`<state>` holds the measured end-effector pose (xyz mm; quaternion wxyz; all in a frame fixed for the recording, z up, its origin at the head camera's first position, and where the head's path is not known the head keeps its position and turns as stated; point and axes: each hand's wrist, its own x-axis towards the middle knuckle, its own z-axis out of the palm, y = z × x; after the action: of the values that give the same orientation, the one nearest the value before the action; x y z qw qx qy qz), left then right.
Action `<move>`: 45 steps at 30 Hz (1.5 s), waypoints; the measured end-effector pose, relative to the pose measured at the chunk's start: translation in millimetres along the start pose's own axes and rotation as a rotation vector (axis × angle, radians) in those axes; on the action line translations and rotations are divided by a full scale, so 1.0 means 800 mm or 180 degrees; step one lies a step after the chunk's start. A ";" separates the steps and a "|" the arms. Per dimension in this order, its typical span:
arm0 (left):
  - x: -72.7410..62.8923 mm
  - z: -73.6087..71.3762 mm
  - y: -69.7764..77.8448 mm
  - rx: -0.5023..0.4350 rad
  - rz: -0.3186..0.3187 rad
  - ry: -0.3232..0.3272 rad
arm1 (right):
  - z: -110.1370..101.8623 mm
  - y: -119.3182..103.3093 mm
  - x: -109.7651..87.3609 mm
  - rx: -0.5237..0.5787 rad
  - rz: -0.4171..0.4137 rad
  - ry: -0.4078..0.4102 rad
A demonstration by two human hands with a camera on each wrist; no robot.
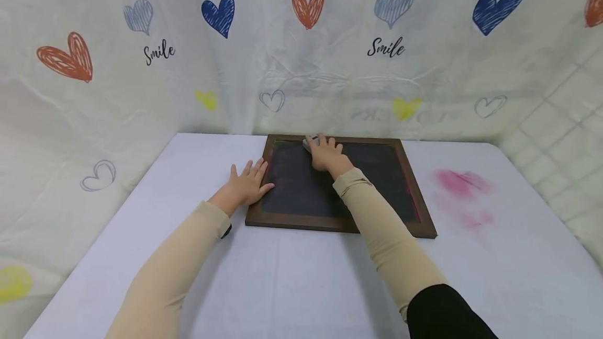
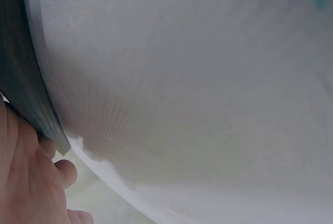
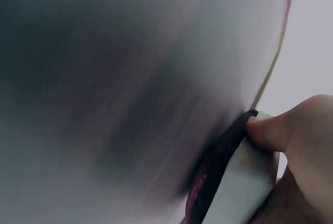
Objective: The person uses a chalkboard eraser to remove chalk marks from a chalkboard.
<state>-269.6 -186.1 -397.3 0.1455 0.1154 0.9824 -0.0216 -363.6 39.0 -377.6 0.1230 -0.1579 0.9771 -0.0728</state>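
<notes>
A blackboard (image 1: pixel 297 187) in a brown wooden frame (image 1: pixel 301 220) lies flat on the white-covered table. With fingers spread, my left hand (image 1: pixel 245 186) rests on the frame's left edge; the left wrist view shows the frame's side (image 2: pixel 31 89) beside the palm. Near the board's top edge, my right hand (image 1: pixel 326 156) grips a blackboard eraser (image 3: pixel 244 174). The eraser has a pale body and a dark felt side with pinkish dust, which lies against the board. In the head view the fingers hide most of the eraser (image 1: pixel 308 143).
Pink smudges (image 1: pixel 461 182) mark the white tablecloth (image 1: pixel 471 276) to the right of the board. Behind the table hangs a white curtain (image 1: pixel 330 67) printed with hearts and the word "Smile". It meets the table close behind the board's far edge.
</notes>
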 end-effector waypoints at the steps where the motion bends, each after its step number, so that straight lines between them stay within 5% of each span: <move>1: 0.000 0.000 0.000 -0.0008 -0.0001 -0.0001 | 0.001 -0.011 0.000 -0.0038 -0.0074 -0.0044; 7: -0.001 0.001 0.000 -0.0036 0.0001 0.0018 | 0.003 -0.061 -0.008 -0.0258 -0.0762 -0.0273; 12: -0.001 0.000 0.001 -0.0052 0.0004 0.0029 | 0.001 -0.069 -0.018 -0.0400 -0.1084 -0.0352; 18: -0.001 -0.002 0.003 -0.0050 0.0038 0.0054 | 0.001 -0.034 -0.013 -0.0364 -0.0827 -0.0207; 24: -0.004 -0.005 0.004 -0.0090 0.0046 0.0042 | -0.010 0.062 -0.017 -0.0055 -0.0346 -0.0085; 33: -0.006 -0.007 0.005 -0.0085 0.0072 0.0008 | -0.033 0.183 -0.071 0.0124 0.0175 -0.0050; 39: -0.006 -0.006 0.005 -0.0106 0.0090 0.0001 | -0.028 0.183 -0.075 0.0137 0.0242 -0.0006; 45: -0.007 -0.006 0.003 -0.0113 0.0056 0.0001 | -0.014 0.124 -0.066 -0.0131 -0.0271 -0.0067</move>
<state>-265.0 -185.1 -391.3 0.1476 0.1214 0.9816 -0.0029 -347.0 150.2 -373.7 0.1268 -0.2027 0.9694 -0.0562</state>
